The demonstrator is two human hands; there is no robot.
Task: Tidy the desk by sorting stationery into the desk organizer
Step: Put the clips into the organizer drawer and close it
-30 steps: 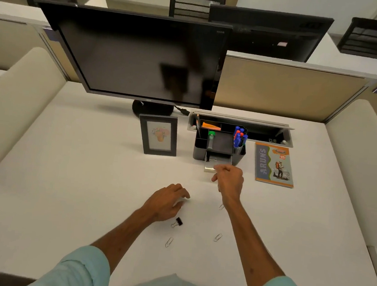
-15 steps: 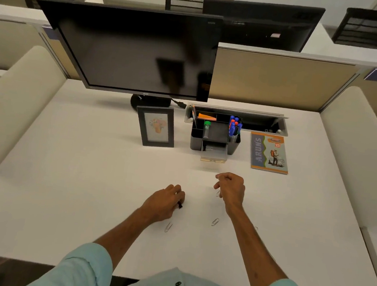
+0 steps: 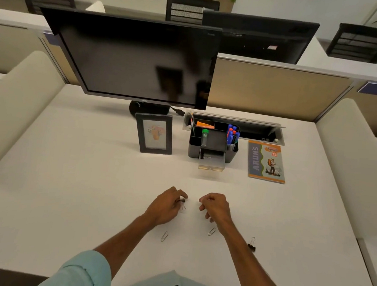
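Note:
On the white desk [image 3: 67,178], my left hand [image 3: 165,206] pinches a small black binder clip [image 3: 182,201] just above the surface. My right hand [image 3: 216,207] is beside it with thumb and forefinger pinched together where a paper clip lay; the fingers hide that clip. Two paper clips lie loose, one [image 3: 164,236] near my left wrist and one [image 3: 212,231] under my right wrist. A second binder clip [image 3: 252,243] lies right of my right forearm. The black desk organizer [image 3: 195,146] stands farther back, holding pens and markers, with its small front drawer [image 3: 211,165] pulled out.
A framed picture [image 3: 154,133] stands left of the organizer, and a notebook [image 3: 267,161] lies to its right. Behind them are a large monitor [image 3: 133,59] and an open cable tray [image 3: 252,125]. Padded dividers flank the desk on both sides.
My left hand has picked the binder clip up off the desk. My right hand drew back from the organizer's drawer and closed over a paper clip's spot.

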